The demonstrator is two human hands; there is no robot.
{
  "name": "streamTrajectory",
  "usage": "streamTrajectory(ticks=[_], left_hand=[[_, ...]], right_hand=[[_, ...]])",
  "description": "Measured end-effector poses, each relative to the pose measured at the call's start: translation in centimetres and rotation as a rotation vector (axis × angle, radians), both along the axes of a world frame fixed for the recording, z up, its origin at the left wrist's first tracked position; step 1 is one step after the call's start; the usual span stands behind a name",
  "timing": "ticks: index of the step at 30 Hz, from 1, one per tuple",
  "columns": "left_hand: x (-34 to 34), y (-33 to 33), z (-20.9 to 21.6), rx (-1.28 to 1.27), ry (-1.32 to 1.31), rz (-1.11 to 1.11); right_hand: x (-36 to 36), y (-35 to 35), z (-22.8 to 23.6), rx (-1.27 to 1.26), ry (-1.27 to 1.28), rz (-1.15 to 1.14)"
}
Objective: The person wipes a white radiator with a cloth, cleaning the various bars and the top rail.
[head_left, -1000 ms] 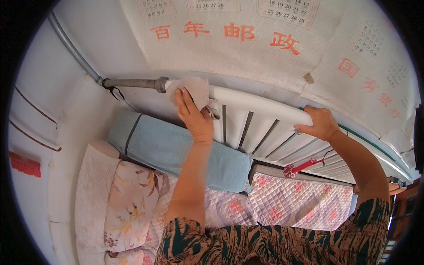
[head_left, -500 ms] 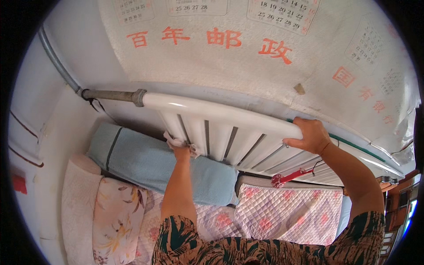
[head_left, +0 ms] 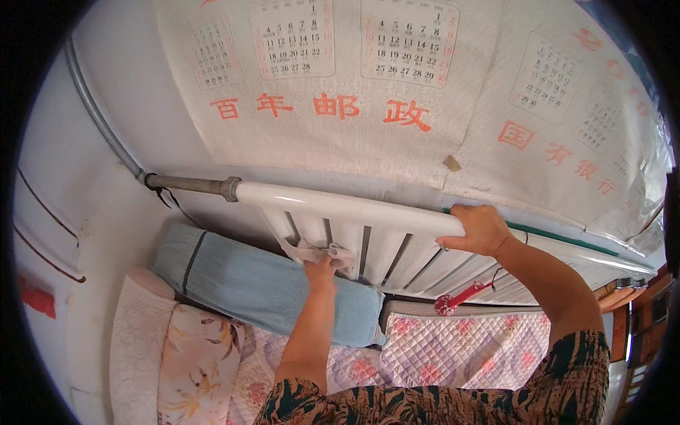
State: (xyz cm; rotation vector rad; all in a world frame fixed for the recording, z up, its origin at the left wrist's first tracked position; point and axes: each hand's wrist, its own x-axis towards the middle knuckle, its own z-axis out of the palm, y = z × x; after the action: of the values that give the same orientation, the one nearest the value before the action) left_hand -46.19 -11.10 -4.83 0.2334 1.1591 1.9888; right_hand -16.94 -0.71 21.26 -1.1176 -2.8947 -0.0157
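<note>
A white column radiator (head_left: 333,200) runs along the wall, slanting down to the right. My left hand (head_left: 320,272) is closed on a pale crumpled cloth (head_left: 342,258), which lies against the radiator's front columns. Farther right, my right hand (head_left: 480,231) grips the radiator's top rail, with its fingers over the far side and its thumb in front. Below my left hand, a long blue cloth-covered bundle (head_left: 248,273) with a dark band lies beside the radiator.
A red tasselled thing (head_left: 453,298) hangs on the radiator. A quilted floral cover (head_left: 460,347) and a floral pillow (head_left: 200,361) lie below. A grey pipe (head_left: 99,120) joins the radiator at left. Calendar sheets (head_left: 283,142) cover the wall behind.
My left hand has moved right along the radiator columns with the cloth. My right hand keeps its hold on the top rail. The view has tilted up, showing more of the calendar wall.
</note>
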Motion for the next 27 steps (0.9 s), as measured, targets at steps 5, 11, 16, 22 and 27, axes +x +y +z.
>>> streamTrajectory(ticks=[5,11,16,22,27], left_hand=[[0.0,-0.7,9.6,0.121,-0.059,0.166],[-1.7,-3.3,14.5,0.243,0.073,0.311],[-4.4,-4.3,16.1,0.020,0.873,0.526],[-6.1,-3.7,18.9,-0.337,1.529,0.294],[-0.4,-2.1,20.1,-0.266,1.692,0.023]], right_hand=[[-0.5,-0.1,-0.1,-0.003,-0.003,0.011],[-0.1,0.2,-0.3,0.001,-0.002,0.012],[0.3,0.0,-0.2,0.021,-0.026,-0.006],[-0.2,-0.3,0.1,0.015,-0.023,0.012],[-0.1,-0.2,0.1,0.001,-0.040,-0.006]])
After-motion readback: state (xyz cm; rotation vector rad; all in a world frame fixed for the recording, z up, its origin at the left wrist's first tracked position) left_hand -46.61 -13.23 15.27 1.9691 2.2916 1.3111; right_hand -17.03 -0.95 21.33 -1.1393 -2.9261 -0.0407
